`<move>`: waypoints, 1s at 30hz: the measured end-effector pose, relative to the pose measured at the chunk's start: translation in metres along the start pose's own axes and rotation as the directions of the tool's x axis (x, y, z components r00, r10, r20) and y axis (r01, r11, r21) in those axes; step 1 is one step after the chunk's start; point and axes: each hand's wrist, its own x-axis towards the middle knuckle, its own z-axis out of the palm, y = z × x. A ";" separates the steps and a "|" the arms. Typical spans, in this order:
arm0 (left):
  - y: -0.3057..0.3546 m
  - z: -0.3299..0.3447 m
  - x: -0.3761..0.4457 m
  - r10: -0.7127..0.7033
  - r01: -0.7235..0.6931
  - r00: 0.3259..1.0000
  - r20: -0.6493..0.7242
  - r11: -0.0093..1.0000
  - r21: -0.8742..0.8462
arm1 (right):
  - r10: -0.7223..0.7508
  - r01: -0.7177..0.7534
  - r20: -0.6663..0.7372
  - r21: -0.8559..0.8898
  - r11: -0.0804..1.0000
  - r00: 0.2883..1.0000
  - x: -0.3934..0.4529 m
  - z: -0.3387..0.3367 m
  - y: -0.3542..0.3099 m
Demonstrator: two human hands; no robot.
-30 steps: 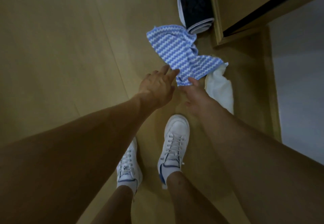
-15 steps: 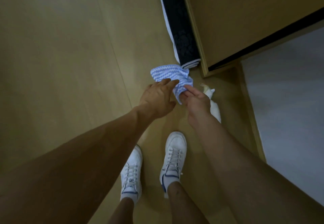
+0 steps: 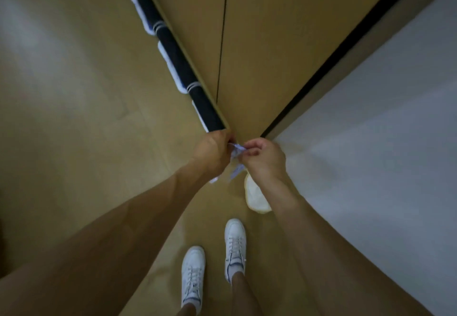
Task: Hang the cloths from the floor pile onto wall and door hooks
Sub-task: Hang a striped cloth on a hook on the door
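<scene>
I hold a blue-and-white zigzag cloth [image 3: 237, 151] up in front of me, bunched between both hands, so that only small bits of it show. My left hand [image 3: 212, 153] grips its left side. My right hand [image 3: 265, 156] pinches its top edge with thumb and fingers. A white cloth [image 3: 254, 195] lies on the floor below my right wrist, partly hidden by my arm.
A wooden door [image 3: 259, 43] stands straight ahead, with a white wall [image 3: 383, 130] to its right. Dark rolled mats [image 3: 173, 51] with white edges lie along the door's base. My two white sneakers [image 3: 215, 263] stand on the wood floor [image 3: 74, 117].
Both hands lifted the blue zigzag cloth off the floor and gathered it between them. I straightened up, so the view rose and the door fills more of the frame.
</scene>
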 end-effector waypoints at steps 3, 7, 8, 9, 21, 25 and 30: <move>0.062 -0.046 -0.017 0.195 -0.202 0.977 0.086 0.976 0.077 | -0.185 0.167 -0.125 -0.142 0.976 0.975 -0.045 -0.049 -0.040; 0.151 -0.099 -0.044 0.390 -0.410 0.909 0.146 0.900 0.146 | -0.306 0.272 -0.225 -0.170 0.947 0.925 -0.102 -0.123 -0.088; 0.174 -0.110 -0.050 0.436 -0.455 0.888 0.147 0.879 0.144 | -0.323 0.289 -0.259 -0.163 0.943 0.910 -0.115 -0.142 -0.099; 0.199 -0.120 -0.058 0.477 -0.495 0.867 0.144 0.858 0.139 | -0.343 0.306 -0.296 -0.166 0.938 0.892 -0.130 -0.163 -0.109; 0.461 -0.126 -0.180 0.885 -0.865 0.459 0.074 0.426 0.266 | -0.378 0.244 -0.677 -0.289 0.926 0.632 -0.323 -0.383 -0.116; 0.521 -0.090 -0.240 0.955 -0.915 0.294 0.048 0.266 0.303 | -0.335 0.135 -0.753 -0.316 0.939 0.566 -0.402 -0.438 -0.080; 0.579 -0.034 -0.322 0.982 -0.960 0.180 0.051 0.164 0.229 | -0.259 -0.027 -0.829 -0.313 0.949 0.496 -0.504 -0.492 -0.018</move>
